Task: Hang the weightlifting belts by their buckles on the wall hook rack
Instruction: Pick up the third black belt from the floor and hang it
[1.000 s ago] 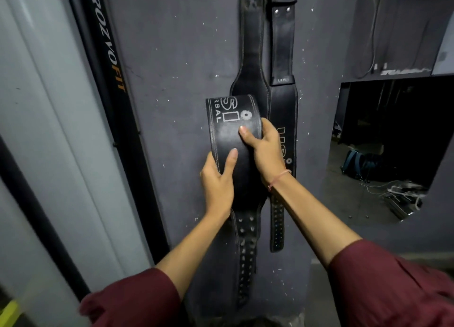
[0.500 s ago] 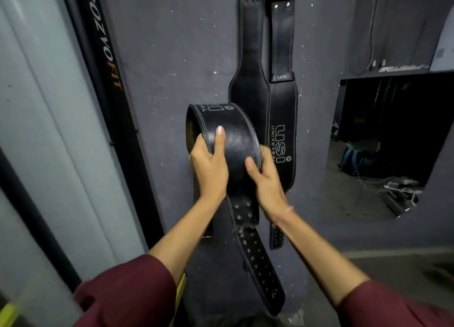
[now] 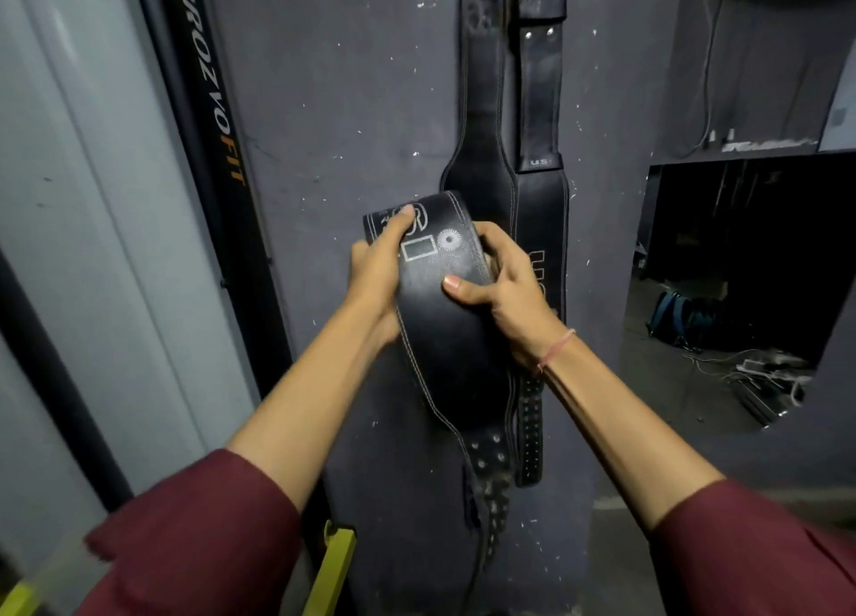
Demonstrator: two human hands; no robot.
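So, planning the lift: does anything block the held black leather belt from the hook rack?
Nothing visible does. The left hand and right hand grip the folded black leather belt; above it two hanging black belts lie flat on the grey wall. The rack itself is out of view above.

On the grey wall (image 3: 347, 106) two black belts (image 3: 481, 161) hang side by side, seemingly touching along their edges.

Hanging belts (image 3: 481, 171) cut off at the top — held belt (image 3: 444, 337) blurs toward its tail.
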